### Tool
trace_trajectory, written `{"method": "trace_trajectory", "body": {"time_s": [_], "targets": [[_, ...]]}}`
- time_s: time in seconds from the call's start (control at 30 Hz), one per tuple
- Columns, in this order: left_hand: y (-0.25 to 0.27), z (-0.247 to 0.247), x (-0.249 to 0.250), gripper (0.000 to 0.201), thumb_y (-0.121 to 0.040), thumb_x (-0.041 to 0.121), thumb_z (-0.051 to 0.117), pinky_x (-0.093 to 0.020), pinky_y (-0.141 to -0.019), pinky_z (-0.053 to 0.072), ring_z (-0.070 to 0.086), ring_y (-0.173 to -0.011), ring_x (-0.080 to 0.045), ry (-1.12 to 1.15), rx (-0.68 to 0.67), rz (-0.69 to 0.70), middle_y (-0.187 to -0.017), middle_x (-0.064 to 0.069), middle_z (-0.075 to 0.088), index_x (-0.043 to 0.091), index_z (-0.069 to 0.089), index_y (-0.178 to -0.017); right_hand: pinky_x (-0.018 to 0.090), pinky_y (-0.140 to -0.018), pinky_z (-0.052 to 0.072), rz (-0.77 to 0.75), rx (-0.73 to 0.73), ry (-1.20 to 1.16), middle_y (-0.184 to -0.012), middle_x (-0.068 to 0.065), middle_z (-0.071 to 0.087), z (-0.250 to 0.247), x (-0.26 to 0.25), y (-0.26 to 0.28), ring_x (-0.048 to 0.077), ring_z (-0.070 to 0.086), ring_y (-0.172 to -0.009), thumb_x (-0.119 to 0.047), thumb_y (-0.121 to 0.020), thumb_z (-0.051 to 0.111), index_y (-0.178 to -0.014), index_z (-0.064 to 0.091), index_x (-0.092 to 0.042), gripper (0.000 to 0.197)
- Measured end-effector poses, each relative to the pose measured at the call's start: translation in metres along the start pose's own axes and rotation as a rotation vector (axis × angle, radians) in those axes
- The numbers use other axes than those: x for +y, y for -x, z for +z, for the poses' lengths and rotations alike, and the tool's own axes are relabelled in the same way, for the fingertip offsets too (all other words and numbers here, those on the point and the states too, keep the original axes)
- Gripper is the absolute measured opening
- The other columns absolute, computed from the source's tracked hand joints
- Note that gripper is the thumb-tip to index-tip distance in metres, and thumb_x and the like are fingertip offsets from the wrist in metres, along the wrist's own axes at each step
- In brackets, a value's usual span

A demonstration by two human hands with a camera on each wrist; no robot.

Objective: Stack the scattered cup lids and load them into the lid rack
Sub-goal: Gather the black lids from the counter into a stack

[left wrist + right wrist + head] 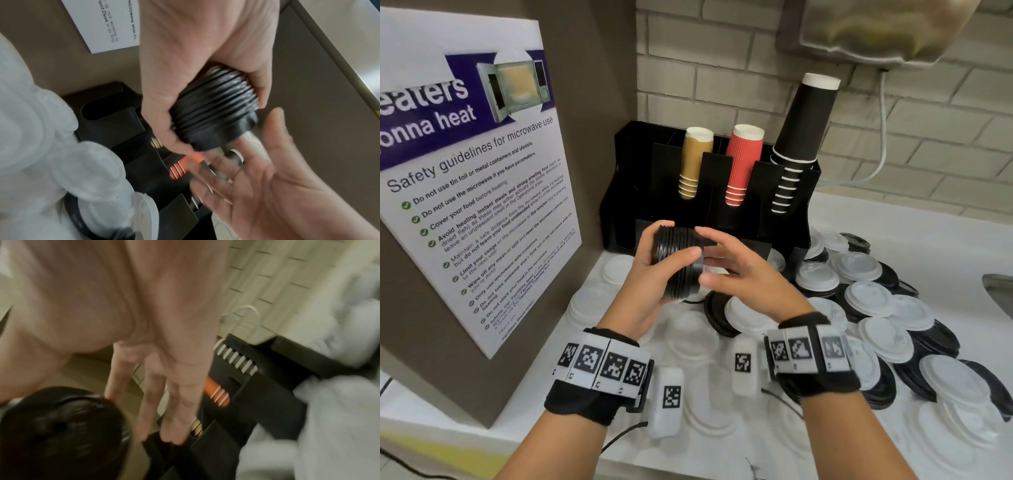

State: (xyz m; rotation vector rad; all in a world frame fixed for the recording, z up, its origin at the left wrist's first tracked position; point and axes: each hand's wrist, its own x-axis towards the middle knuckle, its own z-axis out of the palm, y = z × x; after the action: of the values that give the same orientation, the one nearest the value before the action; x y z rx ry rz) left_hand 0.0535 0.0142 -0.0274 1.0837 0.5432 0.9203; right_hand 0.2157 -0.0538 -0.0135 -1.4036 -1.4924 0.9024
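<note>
White counter point(893, 219): left hand point(650, 274) grips ribbed black lid stack point(681, 260); right hand point(736, 267) apparently slack beside.

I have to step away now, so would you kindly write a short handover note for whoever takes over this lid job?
Left hand: grips a stack of black lids, held on its side in front of the rack.
Right hand: open, fingers straight, beside the stack's end.
Done: one black stack gathered; not yet loaded.
Left: load this stack into the rack, then stack and load the loose white lids and loose black lids scattered over the counter.
</note>
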Motion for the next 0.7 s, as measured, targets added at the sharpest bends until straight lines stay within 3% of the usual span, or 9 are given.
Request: {"method": "trace_trajectory", "body": {"time_s": [0.1, 0.23, 0.37, 0.53, 0.7], "targets": [[-0.005, -0.004, 0.006, 0.044, -0.080, 0.019, 0.073, -0.028, -0.058, 0.054, 0.067, -0.079, -0.006, -0.012, 0.085, 0.034, -0.104, 0.006, 0.061, 0.038, 0.054, -0.114, 0.025, -0.101, 0.041, 0.176, -0.063, 0.513, -0.130, -0.003, 0.057, -0.013, -0.006, -0.019, 0.012, 0.051, -0.123, -0.047, -0.089, 0.061, -0.131, 0.055, -0.025, 0.048], [-0.007, -0.009, 0.014, 0.040, -0.084, 0.017, 0.069, -0.028, -0.057, 0.053, 0.063, -0.087, -0.013, -0.010, 0.101, 0.043, -0.108, 0.003, 0.059, 0.040, 0.053, -0.113, 0.034, -0.090, 0.041, 0.468, -0.468, 1.202, -0.128, 0.005, 0.053, -0.003, -0.009, -0.034, 0.025, 0.044, -0.121, -0.057, -0.079, 0.067, -0.130, 0.054, -0.015, 0.068], [-0.005, -0.011, 0.015, 0.040, -0.085, 0.017, 0.069, -0.028, -0.057, 0.053, 0.061, -0.091, -0.017, -0.017, 0.094, 0.048, -0.111, 0.002, 0.058, 0.042, 0.053, -0.111, 0.039, -0.102, 0.039, 0.448, -0.510, 1.476, -0.133, 0.006, 0.048, 0.014, 0.005, -0.037, 0.025, 0.040, -0.126, -0.059, -0.072, 0.073, -0.136, 0.046, -0.015, 0.082], [-0.002, -0.012, 0.015, 0.039, -0.084, 0.018, 0.070, -0.029, -0.059, 0.054, 0.060, -0.094, -0.018, -0.011, 0.097, 0.043, -0.112, 0.002, 0.057, 0.044, 0.054, -0.110, 0.036, -0.095, 0.038, 0.379, -0.482, 1.744, -0.140, 0.006, 0.036, 0.026, 0.020, -0.036, 0.025, 0.036, -0.127, -0.054, -0.071, 0.075, -0.137, 0.046, -0.015, 0.082], [0.001, -0.013, 0.016, 0.039, -0.083, 0.021, 0.071, -0.029, -0.060, 0.054, 0.060, -0.098, -0.020, -0.010, 0.104, 0.053, -0.112, 0.003, 0.057, 0.045, 0.054, -0.108, 0.032, -0.085, 0.038, 0.277, -0.417, 1.719, -0.140, 0.006, 0.035, 0.020, 0.020, -0.033, 0.023, 0.038, -0.123, -0.048, -0.069, 0.075, -0.132, 0.051, -0.016, 0.074]]}}
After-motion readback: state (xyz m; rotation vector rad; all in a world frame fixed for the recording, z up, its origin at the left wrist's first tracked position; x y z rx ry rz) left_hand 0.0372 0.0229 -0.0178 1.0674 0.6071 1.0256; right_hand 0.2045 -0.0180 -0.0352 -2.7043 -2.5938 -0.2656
